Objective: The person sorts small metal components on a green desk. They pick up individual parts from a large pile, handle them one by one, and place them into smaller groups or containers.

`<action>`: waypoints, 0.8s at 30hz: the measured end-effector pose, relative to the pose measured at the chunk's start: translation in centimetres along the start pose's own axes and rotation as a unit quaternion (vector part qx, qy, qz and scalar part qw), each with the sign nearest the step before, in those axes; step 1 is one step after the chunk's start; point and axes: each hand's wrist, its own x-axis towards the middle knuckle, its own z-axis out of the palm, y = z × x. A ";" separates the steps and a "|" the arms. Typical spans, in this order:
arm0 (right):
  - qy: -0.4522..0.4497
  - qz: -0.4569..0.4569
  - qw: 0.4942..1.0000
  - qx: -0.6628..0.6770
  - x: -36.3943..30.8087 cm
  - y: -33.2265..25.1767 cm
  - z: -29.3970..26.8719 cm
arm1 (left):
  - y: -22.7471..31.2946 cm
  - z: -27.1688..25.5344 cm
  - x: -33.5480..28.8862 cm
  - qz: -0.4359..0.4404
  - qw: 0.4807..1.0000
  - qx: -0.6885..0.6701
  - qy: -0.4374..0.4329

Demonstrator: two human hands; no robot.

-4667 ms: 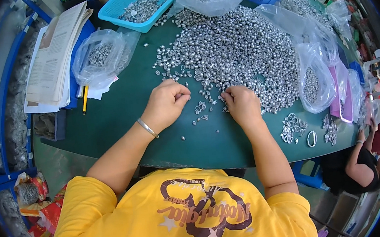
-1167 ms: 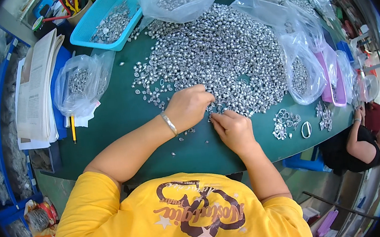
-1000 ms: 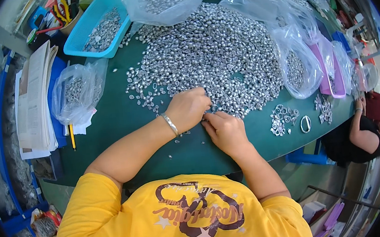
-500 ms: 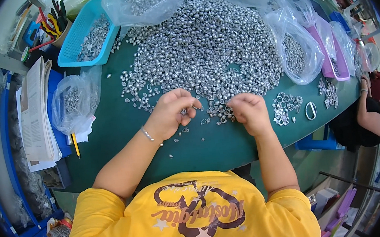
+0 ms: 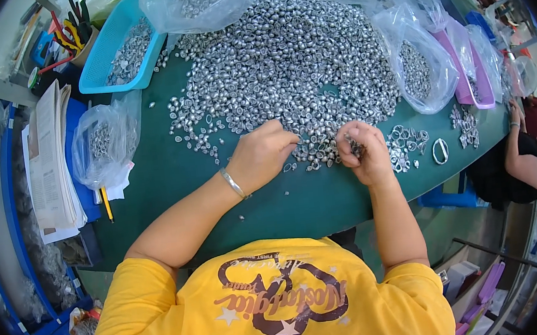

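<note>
A large heap of small silver metal pieces (image 5: pixel 284 68), rounded and cup-like, is spread over the green table (image 5: pixel 222 221). My left hand (image 5: pixel 262 157), a metal bangle at its wrist, is at the heap's near edge with the back turned up. Its thumb and fingers are pinched together; whatever is between the tips is too small to make out. Just to the right, my right hand (image 5: pixel 372 156) is turned partly upward, its fingers curled around several small silver metal pieces (image 5: pixel 353 147). A few loose pieces lie on the table below the left fingers.
Beyond the right hand lie silver rings (image 5: pixel 407 140), a bracelet-like loop (image 5: pixel 440 151) and a cluster of metal parts (image 5: pixel 465 126). Plastic bags (image 5: pixel 419 73) and a purple basket (image 5: pixel 480 80) stand farther right. At left are a blue basket (image 5: pixel 91 71), papers (image 5: pixel 48 158) and another bag (image 5: pixel 102 145).
My left hand has moved right and rolled over, so its back now faces up. The right hand has shifted slightly right and turned, showing metal pieces in its curled fingers.
</note>
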 end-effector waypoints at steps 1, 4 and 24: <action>0.047 -0.030 0.981 -0.184 0.1 0.4 0.5 | 0.0 0.3 0.1 -0.002 1.000 0.017 -0.013; 0.078 -0.146 0.766 -0.621 1.1 2.1 2.3 | -0.3 1.3 0.5 0.004 0.996 0.078 -0.048; 0.137 -0.120 0.887 -0.425 -0.1 2.0 2.1 | 1.1 1.4 0.4 -0.030 0.998 0.017 -0.049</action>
